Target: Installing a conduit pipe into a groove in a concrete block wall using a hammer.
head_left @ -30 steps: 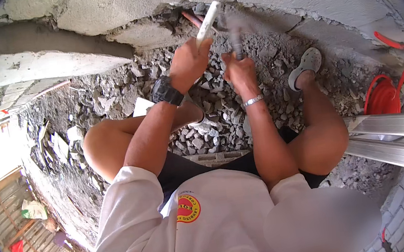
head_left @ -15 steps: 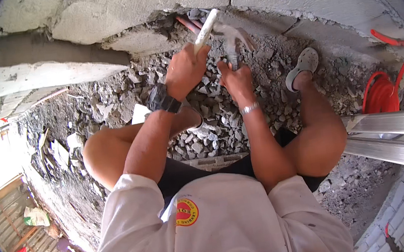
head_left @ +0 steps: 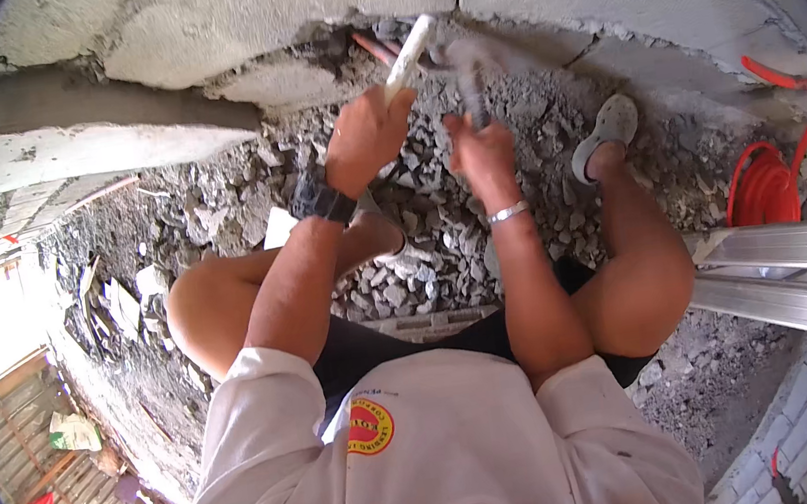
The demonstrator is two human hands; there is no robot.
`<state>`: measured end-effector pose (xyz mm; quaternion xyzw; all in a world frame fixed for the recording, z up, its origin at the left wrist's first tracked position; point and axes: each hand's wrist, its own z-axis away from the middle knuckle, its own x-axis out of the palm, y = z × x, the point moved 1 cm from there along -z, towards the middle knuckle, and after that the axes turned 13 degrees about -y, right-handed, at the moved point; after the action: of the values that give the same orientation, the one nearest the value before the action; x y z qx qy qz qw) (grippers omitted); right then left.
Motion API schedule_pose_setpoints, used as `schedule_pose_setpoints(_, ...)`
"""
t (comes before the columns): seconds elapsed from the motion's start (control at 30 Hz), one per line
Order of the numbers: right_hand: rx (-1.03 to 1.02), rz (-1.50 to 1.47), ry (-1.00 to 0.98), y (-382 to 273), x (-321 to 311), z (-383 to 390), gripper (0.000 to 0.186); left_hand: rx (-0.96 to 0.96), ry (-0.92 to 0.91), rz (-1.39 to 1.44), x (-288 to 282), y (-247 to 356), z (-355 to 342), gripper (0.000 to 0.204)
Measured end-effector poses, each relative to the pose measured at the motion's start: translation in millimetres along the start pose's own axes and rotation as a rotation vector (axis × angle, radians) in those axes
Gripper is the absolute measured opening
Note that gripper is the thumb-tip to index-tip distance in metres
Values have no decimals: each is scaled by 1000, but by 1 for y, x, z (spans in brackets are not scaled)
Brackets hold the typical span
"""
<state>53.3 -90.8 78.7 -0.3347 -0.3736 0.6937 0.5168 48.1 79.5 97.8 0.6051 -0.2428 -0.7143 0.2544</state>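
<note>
My left hand (head_left: 367,143) is closed round a pale, whitish bar (head_left: 410,54), which slants up and to the right out of the fist. Its exact kind is not plain. A hammer (head_left: 473,94) is in my right hand (head_left: 486,155), gripped by the handle; its claw-shaped head is smeared by motion, just right of the bar's upper end. Both tools are in front of a broken hollow under the concrete wall (head_left: 293,9). Inside that hollow an orange-red pipe (head_left: 372,47) shows beside loose stones.
Broken grey rubble (head_left: 394,293) covers the ground between my legs. To the right are an aluminium ladder (head_left: 786,250) and a coil of red-orange tubing (head_left: 761,188). A concrete ledge (head_left: 89,155) juts out at the left. White blocks (head_left: 798,430) line the lower right.
My right hand with the hammer has shifted slightly right and down, and the hammer head has moved away from the bar. My left hand has dropped slightly, keeping the bar.
</note>
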Motion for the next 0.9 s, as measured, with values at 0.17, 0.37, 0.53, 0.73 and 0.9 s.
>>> schedule_pose_setpoints(0.17,-730,-495,72,-93,-56,42,31,16,-8,-74,-14,21,3,34)
schedule_pose_setpoints(0.37,-162,51,-59,-20,-8,-5,23,71,-136,-119,-6,9,-2,28)
schedule_pose_setpoints(0.53,-118,70,-42,-35,1,17,37,-240,-226,87,-9,-34,18,51)
schedule_pose_setpoints(0.73,-576,-483,68,-80,-31,27,29,10,78,-27,29,-26,31,41)
schedule_pose_setpoints(0.9,-523,-492,81,-77,-32,32,31,4,151,85,23,-20,22,46)
